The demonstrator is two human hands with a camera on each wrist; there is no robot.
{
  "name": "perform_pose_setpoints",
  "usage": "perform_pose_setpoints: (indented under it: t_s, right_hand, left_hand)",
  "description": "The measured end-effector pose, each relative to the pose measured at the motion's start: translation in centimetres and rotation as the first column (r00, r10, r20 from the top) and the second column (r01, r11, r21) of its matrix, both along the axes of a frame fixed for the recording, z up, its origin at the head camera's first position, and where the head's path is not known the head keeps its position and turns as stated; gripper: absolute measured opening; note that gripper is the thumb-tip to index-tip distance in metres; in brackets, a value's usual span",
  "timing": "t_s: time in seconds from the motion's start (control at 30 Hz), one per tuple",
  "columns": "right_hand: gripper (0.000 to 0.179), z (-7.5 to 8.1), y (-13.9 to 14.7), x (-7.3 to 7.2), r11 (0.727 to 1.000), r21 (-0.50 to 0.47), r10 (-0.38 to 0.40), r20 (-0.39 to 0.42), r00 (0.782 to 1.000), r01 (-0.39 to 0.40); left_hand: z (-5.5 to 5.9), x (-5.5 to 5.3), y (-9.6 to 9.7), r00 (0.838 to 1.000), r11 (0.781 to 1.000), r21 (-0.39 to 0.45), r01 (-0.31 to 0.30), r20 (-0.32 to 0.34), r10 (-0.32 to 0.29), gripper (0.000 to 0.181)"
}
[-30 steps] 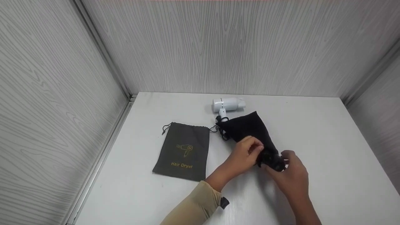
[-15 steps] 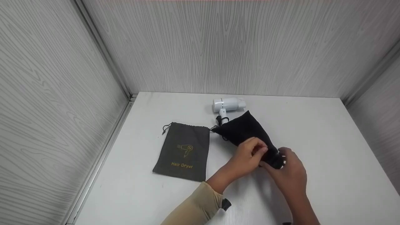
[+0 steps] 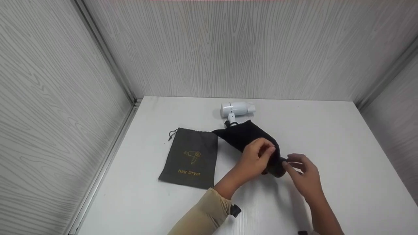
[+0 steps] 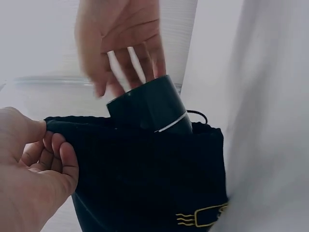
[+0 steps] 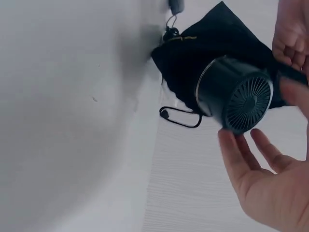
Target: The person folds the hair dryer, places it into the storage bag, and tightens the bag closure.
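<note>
A black drawstring bag (image 3: 243,134) is held above the table, its mouth toward my right hand. My left hand (image 3: 254,158) pinches the bag's rim between thumb and fingers. A dark hair dryer (image 4: 152,106) with a silver ring sits partly inside the mouth. Its round vented end (image 5: 249,103) sticks out, and the rest is hidden by the cloth. My right hand (image 3: 305,173) is at that end, fingertips touching it, fingers loosely extended. In the right wrist view a cord loop (image 5: 181,118) hangs from the rim.
A white hair dryer (image 3: 240,108) lies at the back of the table, its handle partly covered by the black bag. Left of my hands a grey drawstring bag printed "Hair Dryer" (image 3: 189,160) lies flat. Wood-grain panels (image 3: 209,49) enclose the table.
The dark hair dryer has gone deeper into the black bag. The bag has swung left, and my right hand has loosened from around the dryer to fingertip contact.
</note>
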State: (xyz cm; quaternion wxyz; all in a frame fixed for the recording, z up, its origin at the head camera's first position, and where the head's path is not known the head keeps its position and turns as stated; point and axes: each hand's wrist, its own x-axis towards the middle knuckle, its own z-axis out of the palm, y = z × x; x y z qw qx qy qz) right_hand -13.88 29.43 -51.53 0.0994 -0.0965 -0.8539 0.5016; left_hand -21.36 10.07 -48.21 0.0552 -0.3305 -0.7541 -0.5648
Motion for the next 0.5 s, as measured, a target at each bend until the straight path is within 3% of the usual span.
perform_pose_setpoints:
  t_s: [0.1, 0.2, 0.5]
  right_hand:
    - [0.038, -0.2, 0.7, -0.2, 0.999, -0.051, 0.013, 0.055, 0.998, -0.010]
    - [0.044, -0.6, 1.3, -0.3, 0.992, -0.112, 0.072, 0.083, 0.994, -0.062]
    - [0.068, -1.8, 2.8, -0.9, 0.922, -0.342, 0.258, 0.201, 0.945, -0.179]
  left_hand:
    - [0.3, 0.0, -0.2, 1.000, 1.000, 0.004, -0.009, -0.003, 0.009, 0.008]
    - [0.4, 0.0, -0.3, 1.000, 1.000, 0.015, -0.007, 0.016, 0.007, 0.009]
    - [1.1, 0.4, -0.5, 0.999, 1.000, 0.005, 0.002, 0.047, -0.003, 0.009]
